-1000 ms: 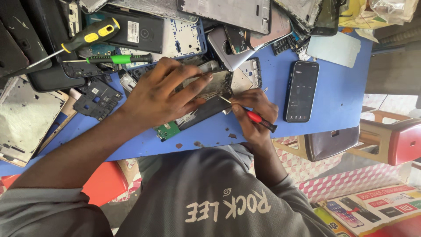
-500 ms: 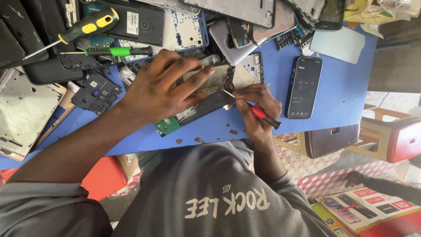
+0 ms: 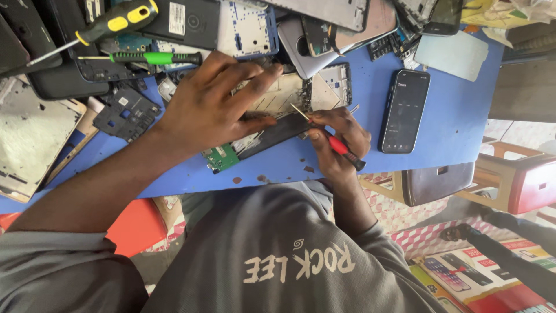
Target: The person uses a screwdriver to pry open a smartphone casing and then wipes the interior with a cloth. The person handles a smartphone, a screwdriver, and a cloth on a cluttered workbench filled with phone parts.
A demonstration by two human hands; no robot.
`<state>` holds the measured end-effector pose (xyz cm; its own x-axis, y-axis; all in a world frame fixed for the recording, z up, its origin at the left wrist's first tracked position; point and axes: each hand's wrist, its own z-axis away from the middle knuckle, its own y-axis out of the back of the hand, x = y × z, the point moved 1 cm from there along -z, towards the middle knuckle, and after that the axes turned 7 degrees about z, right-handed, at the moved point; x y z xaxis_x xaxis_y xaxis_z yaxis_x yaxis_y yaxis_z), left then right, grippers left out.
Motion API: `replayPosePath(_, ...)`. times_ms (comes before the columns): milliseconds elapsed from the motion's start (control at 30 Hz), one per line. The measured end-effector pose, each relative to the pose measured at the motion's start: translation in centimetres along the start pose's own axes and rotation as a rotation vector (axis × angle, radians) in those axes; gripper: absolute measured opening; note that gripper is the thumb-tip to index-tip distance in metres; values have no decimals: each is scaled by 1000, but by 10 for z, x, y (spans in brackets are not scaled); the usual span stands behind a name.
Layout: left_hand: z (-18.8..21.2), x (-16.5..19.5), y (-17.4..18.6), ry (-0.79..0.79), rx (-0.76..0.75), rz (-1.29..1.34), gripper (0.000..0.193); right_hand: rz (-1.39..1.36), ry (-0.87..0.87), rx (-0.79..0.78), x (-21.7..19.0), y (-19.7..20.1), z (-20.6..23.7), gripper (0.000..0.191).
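Observation:
My left hand lies flat, fingers spread, on an opened phone body at the middle of the blue table. A small green circuit board sticks out from under that hand at the near edge. My right hand grips a thin red-handled screwdriver. Its metal tip rests on the phone's inner frame, just right of my left fingers. The two hands are close together over the same phone.
A black smartphone with a lit screen lies to the right. A yellow-and-black screwdriver, a green screwdriver, phone shells and back covers crowd the far and left side. A red stool stands at the right.
Both hands stay on the opened phone. The right hand and the screwdriver have shifted slightly, and the view has drifted a little.

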<state>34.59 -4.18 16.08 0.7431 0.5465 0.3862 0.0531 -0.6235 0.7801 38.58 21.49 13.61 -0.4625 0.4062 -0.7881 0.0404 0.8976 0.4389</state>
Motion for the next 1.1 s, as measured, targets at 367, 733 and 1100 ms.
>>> replayPosePath(367,0,18,10,-25,-121,-3,89,146,198,-255,-46,4,-33,26)
replayPosePath(733,13,17,16,-9,-119,64,99,110,232,-284,-53,-21,-30,25)
replayPosePath(1100,25,27,18,68,-31,178,80,-14,105,-26,-34,-1,0,19)
